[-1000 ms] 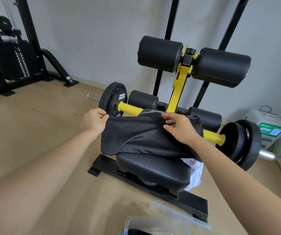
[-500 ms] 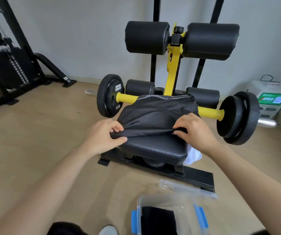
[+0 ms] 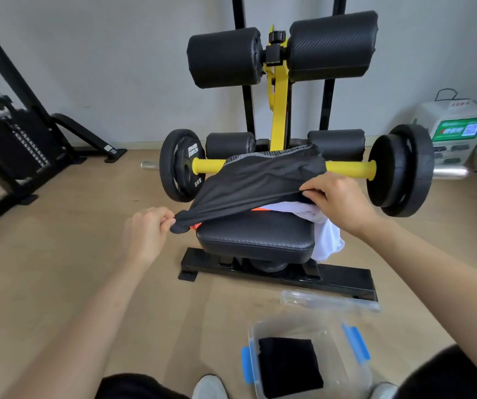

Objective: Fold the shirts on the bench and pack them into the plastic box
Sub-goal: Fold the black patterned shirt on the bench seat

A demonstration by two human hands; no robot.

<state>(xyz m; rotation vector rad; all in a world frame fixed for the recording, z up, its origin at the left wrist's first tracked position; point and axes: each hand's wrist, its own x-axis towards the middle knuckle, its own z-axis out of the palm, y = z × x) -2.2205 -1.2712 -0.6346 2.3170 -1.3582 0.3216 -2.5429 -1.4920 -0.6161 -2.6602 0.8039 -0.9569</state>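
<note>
Both hands (image 3: 335,200) pinch black shirt (image 3: 256,182) over bench (image 3: 256,240), barbell (image 3: 349,167) behind.

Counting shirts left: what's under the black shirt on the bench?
Under the lifted black shirt: an orange garment and a white one draped over the bench seat. Anything further beneath is covered.

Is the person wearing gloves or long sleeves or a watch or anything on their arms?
No. Both the left hand and the right hand are bare, with no gloves. The fingers show no rings, and neither wrist has a watch or band. Both forearms are uncovered all the way to the bottom edge of the picture, so no sleeves show at all.
</note>
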